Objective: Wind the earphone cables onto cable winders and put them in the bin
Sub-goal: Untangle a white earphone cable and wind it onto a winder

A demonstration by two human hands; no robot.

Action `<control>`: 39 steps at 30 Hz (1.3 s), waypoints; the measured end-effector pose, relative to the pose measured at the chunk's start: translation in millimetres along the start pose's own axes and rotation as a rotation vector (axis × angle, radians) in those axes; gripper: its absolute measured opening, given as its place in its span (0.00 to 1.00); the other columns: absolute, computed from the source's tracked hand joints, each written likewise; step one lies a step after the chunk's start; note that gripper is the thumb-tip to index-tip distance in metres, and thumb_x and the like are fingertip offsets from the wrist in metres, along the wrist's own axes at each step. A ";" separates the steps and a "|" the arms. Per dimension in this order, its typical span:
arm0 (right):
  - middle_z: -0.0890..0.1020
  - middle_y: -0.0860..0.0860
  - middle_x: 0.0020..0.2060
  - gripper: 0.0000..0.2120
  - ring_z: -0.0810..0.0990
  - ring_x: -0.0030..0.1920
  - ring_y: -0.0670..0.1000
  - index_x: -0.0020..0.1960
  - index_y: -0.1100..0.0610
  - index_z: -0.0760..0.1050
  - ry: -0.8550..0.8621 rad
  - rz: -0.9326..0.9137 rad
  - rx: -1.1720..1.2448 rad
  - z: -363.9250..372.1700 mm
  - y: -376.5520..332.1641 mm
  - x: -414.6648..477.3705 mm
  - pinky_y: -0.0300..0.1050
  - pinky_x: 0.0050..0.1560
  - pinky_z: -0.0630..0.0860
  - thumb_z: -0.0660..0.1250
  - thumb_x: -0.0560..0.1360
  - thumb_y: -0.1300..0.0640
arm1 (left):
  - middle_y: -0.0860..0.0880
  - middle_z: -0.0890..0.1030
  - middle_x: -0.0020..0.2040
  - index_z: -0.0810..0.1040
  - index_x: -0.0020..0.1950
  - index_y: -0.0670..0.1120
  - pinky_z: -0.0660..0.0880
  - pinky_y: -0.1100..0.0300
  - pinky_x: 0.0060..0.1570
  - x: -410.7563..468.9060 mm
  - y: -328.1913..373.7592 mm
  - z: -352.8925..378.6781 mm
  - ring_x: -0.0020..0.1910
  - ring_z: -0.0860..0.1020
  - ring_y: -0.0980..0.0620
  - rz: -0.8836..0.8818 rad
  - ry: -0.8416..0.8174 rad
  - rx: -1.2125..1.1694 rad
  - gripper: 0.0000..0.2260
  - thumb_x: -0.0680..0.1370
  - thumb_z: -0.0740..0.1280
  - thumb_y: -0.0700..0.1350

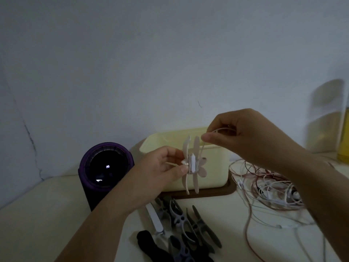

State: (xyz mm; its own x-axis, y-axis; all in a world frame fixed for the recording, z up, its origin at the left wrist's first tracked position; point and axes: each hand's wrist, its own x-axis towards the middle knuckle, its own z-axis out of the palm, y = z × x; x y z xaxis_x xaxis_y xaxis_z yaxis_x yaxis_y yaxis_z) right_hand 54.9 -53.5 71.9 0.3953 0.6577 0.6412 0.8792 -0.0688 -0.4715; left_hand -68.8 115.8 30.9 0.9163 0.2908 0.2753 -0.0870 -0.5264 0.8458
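Observation:
My left hand [164, 167] pinches a pale pink cable winder [194, 163] by its middle, holding it upright in front of the cream bin [211, 173]. My right hand [236, 135] is just above and to the right, pinching a loop of pink earphone cable [221, 130] that runs down toward the winder. A tangle of pink and white earphone cables [270, 188] lies on the table under my right forearm. Several grey, black and white winders [181, 224] lie on the table below my hands.
The bin stands on a dark brown tray [222, 192] against the wall. A purple-rimmed dark cylinder with a lit display [105, 167] stands left of it. A yellow bottle [343, 137] is at the far right edge.

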 end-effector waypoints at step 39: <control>0.74 0.28 0.27 0.07 0.73 0.28 0.37 0.37 0.47 0.77 -0.054 -0.042 -0.058 15.2 -5.1 -1.0 0.28 0.31 0.67 0.69 0.74 0.53 | 0.59 0.83 0.49 0.81 0.49 0.57 0.75 0.55 0.55 2.1 -5.2 -3.1 0.49 0.82 0.55 -0.090 0.168 0.030 0.07 0.73 0.72 0.55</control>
State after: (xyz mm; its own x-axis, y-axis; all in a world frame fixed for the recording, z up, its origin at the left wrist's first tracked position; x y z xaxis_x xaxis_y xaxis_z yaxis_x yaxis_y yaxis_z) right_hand 46.0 -42.4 64.5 0.3440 0.7000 0.6258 0.9094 -0.0825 -0.4076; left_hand -67.6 121.7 28.5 0.8413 0.4660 0.2740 0.0063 -0.5153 0.8570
